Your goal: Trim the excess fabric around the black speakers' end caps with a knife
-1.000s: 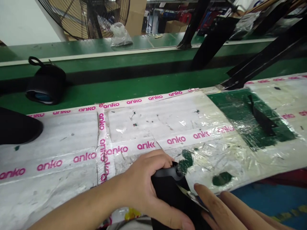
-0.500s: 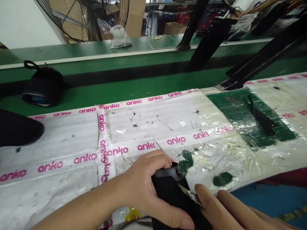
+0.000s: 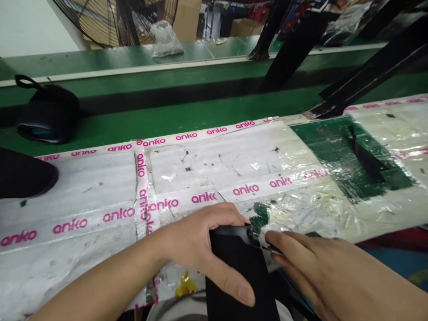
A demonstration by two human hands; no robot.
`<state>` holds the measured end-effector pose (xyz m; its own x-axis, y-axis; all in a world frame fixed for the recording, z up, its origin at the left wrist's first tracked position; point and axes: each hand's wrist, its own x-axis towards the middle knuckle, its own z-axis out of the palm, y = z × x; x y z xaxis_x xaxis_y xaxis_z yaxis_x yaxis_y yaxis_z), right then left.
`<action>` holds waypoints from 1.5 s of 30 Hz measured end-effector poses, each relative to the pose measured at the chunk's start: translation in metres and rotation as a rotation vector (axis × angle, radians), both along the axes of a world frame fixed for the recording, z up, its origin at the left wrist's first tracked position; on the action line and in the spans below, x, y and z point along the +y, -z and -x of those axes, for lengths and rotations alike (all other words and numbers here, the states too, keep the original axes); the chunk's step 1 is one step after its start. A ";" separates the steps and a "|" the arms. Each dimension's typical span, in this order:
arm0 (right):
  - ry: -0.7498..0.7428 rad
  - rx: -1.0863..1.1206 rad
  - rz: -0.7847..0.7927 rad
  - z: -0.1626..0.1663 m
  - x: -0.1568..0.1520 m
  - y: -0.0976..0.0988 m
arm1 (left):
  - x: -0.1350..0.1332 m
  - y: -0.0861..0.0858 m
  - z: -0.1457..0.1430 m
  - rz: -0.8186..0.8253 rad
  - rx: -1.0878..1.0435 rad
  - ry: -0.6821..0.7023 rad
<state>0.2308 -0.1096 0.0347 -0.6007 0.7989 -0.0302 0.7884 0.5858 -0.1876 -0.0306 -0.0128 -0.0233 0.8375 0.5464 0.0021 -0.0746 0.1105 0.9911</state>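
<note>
My left hand [image 3: 200, 243] grips a black rounded object [image 3: 239, 272] at the near edge of the white taped work surface [image 3: 100, 196], thumb lying across its front. My right hand [image 3: 329, 274] rests flat beside it, fingertips touching the object's upper right corner, where a thin shiny edge shows. Whether the right hand holds anything I cannot tell.
Pink "anko" tape crosses the surface. A green cutting mat [image 3: 347, 156] with a black strip lies under film at right. A black pouch [image 3: 47, 113] sits on the green conveyor [image 3: 187, 120] at left, another black item [image 3: 23, 174] nearer. Black frame legs [image 3: 368, 71] and a fan stand behind.
My right hand has moved up and left onto the black object's upper right corner. The left hand keeps its grip.
</note>
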 end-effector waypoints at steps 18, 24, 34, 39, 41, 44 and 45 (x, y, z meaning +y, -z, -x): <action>0.017 -0.021 -0.170 -0.002 -0.024 0.010 | 0.015 -0.006 0.007 0.030 -0.043 0.128; 0.008 -0.023 -0.160 0.000 -0.026 0.012 | 0.016 -0.006 0.007 -0.010 -0.058 0.133; 0.095 -0.083 -0.120 0.001 -0.022 0.016 | 0.016 -0.006 0.004 0.033 -0.085 0.188; 0.083 -0.083 -0.114 0.001 -0.023 0.008 | 0.016 -0.008 0.001 0.093 -0.110 0.231; 0.061 -0.089 -0.117 0.001 -0.023 0.005 | 0.014 -0.006 0.002 0.071 -0.091 0.201; -0.005 -0.097 -0.129 -0.004 -0.024 0.006 | 0.009 0.000 0.002 0.009 -0.030 0.158; -0.022 -0.103 -0.115 -0.008 -0.025 0.008 | 0.007 0.002 0.002 -0.003 -0.002 0.159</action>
<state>0.2392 -0.1351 0.0269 -0.6169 0.7871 -0.0020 0.7866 0.6164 -0.0374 -0.0328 -0.0060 -0.0250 0.9135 0.4067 0.0055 -0.0585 0.1181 0.9913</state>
